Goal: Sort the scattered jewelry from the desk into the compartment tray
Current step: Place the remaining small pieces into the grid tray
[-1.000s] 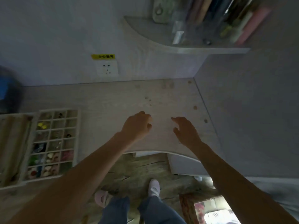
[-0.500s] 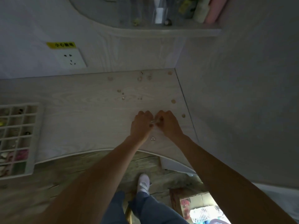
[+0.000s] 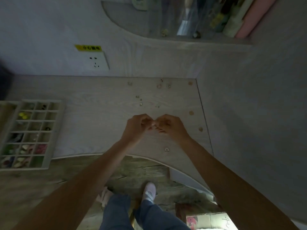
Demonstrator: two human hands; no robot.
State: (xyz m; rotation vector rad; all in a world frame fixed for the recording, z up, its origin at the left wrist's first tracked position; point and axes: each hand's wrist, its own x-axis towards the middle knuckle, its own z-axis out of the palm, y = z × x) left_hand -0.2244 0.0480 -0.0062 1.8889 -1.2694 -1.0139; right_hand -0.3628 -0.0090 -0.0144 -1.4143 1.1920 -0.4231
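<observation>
My left hand and my right hand hover together over the middle of the pale wooden desk. Their curled fingertips meet and pinch a tiny jewelry piece, too blurred to identify. A small ring lies just below the hands near the front edge. Several other small pieces are scattered beyond and to the right, such as a round bead and a ring. The compartment tray sits at the desk's left end, with coloured items in several cells.
The wall socket with a yellow label is on the back wall. Above the desk a curved shelf holds bottles and books. A side panel closes off the desk on the right. The front edge curves inward above my feet.
My hands, apart one second ago, came together at the desk's middle, and their fingertips now pinch a tiny piece. The view swung right, then back left.
</observation>
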